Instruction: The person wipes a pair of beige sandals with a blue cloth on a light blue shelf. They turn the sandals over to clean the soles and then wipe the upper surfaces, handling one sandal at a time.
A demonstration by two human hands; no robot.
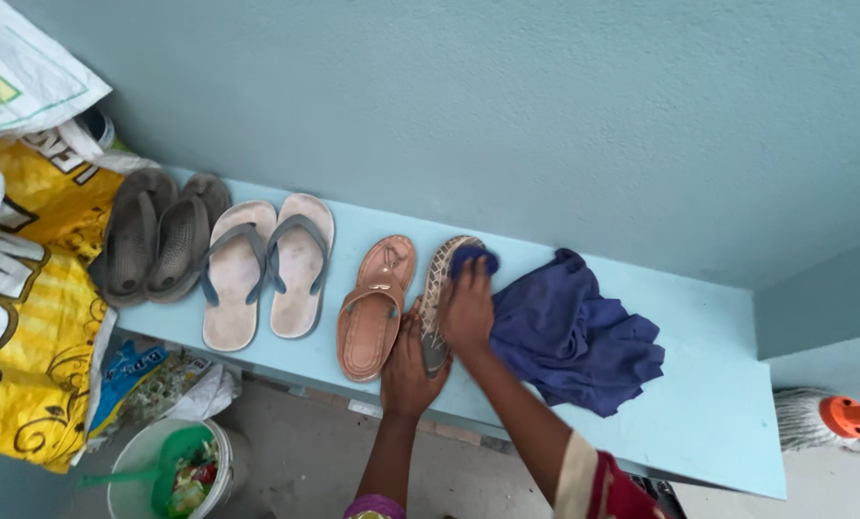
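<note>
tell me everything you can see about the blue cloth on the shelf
The blue cloth is a soft, crumpled, deep blue-purple fabric lying bunched on the light blue ledge, right of the sandals. One corner is gathered in the right hand and pressed on the patterned sandal, which the left hand steadies. It looks dry and wrinkled.

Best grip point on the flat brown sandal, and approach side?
Probably the brown sandal by its heel end, coming from the shelf's open front edge. It lies flat, sole down, heel nearest that edge; the wall blocks the toe side, and the left hand crowds its right side.
</note>
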